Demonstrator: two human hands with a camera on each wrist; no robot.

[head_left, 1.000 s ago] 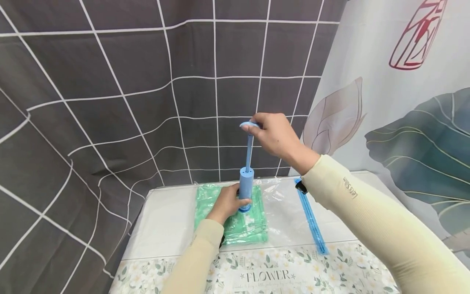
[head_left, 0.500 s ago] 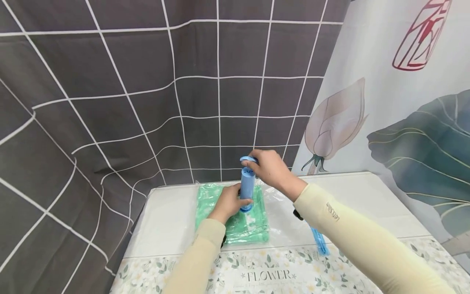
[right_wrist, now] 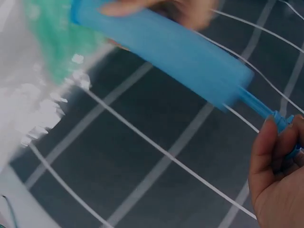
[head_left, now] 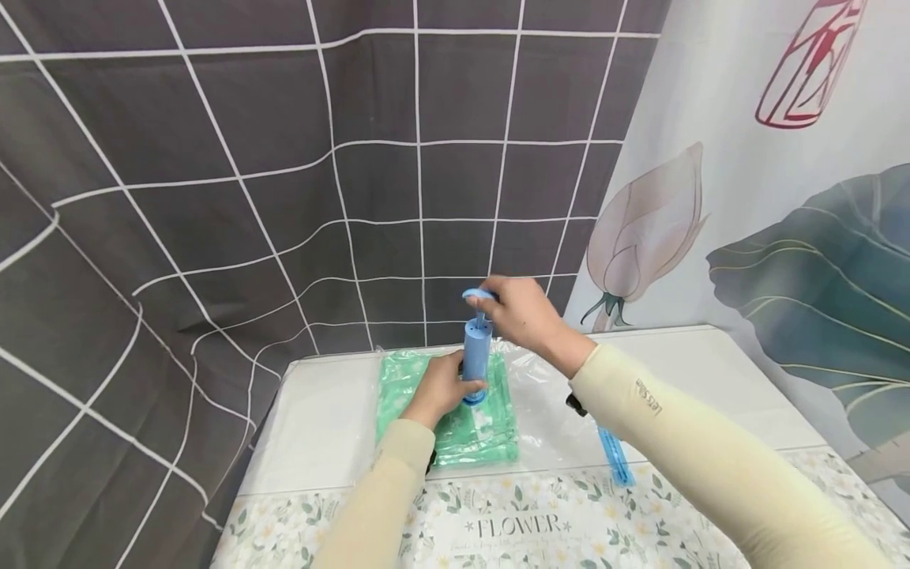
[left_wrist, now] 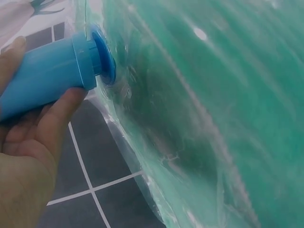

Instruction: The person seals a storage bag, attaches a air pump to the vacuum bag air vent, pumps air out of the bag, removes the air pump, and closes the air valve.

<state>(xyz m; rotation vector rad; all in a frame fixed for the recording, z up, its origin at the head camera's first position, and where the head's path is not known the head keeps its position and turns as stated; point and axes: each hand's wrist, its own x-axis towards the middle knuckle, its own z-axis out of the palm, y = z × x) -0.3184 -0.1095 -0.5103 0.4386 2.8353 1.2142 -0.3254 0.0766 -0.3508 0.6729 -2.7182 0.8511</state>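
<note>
A blue hand pump (head_left: 477,348) stands upright on a clear plastic vacuum bag (head_left: 490,442) with green fabric inside. My left hand (head_left: 442,389) grips the pump's barrel near its base, thumb across the front. In the left wrist view the barrel (left_wrist: 45,71) meets a round blue valve (left_wrist: 105,54) on the bag's surface. My right hand (head_left: 522,312) holds the pump's handle (head_left: 478,294) from above. A short length of the plunger rod (right_wrist: 256,102) shows between barrel and handle in the right wrist view.
A blue zip strip (head_left: 615,457) lies on the table to the right, partly hidden by my right sleeve. The clear end of the bag spreads rightwards. A dark grid-patterned curtain (head_left: 370,182) hangs behind the white table (head_left: 320,427).
From high above the barrel, my right hand pushed the handle down to its top, then raised it slightly. My left hand keeps its hold on the barrel.
</note>
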